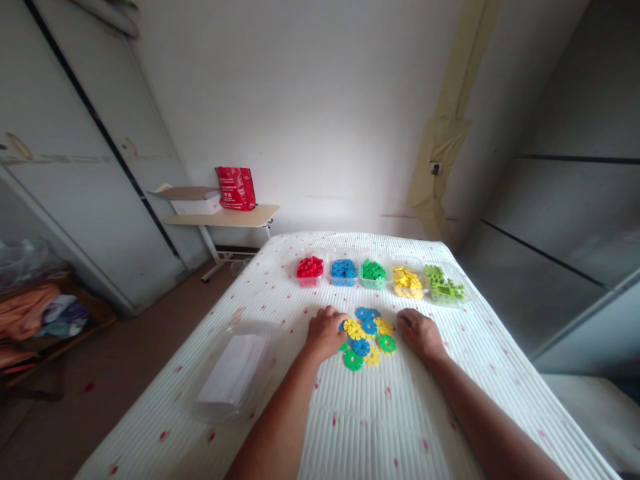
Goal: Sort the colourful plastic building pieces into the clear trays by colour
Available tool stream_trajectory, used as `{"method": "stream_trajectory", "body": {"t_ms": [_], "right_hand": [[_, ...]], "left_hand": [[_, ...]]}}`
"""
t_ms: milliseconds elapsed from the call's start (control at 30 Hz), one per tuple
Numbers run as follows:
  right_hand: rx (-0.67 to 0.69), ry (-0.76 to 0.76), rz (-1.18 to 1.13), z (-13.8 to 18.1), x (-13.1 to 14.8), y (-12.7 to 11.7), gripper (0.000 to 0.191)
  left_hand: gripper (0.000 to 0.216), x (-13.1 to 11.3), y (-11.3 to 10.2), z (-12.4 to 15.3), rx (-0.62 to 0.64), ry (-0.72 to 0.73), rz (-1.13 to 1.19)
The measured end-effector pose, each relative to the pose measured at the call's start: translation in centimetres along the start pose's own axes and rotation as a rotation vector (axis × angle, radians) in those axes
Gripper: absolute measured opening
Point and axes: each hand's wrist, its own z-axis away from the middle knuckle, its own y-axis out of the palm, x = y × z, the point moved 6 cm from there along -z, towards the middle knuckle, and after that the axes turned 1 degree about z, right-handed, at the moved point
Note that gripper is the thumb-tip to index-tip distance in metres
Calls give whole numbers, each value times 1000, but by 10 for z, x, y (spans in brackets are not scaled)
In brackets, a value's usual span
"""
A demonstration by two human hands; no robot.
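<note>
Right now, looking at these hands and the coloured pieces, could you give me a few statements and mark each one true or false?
1. The left hand touches the pile of discs. True.
2. The right hand holds up a red disc. False: it rests on the cloth beside the pile, and nothing shows in it.
3. Five clear tubs stand in a row beyond the pile. True.
4. The red pieces fill the rightmost tub. False: they are in the leftmost tub; the rightmost holds light green pieces.
5. A red bag stands on the side table. True.
</note>
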Motion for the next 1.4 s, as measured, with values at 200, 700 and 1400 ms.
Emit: {"method": "stream_trajectory", "body": {"t_ms": [200, 700, 1400], "right_hand": [[26, 2, -5, -1, 0, 0, 29], [20, -6, -37, -1, 0, -2, 29], [-22, 14, -70, -3, -7, 1, 29]], "left_hand": [[27, 5, -2, 0, -100, 10, 70], [29, -9, -7, -3, -264, 8, 220], [30, -56, 25, -12, -117, 173, -73]]}}
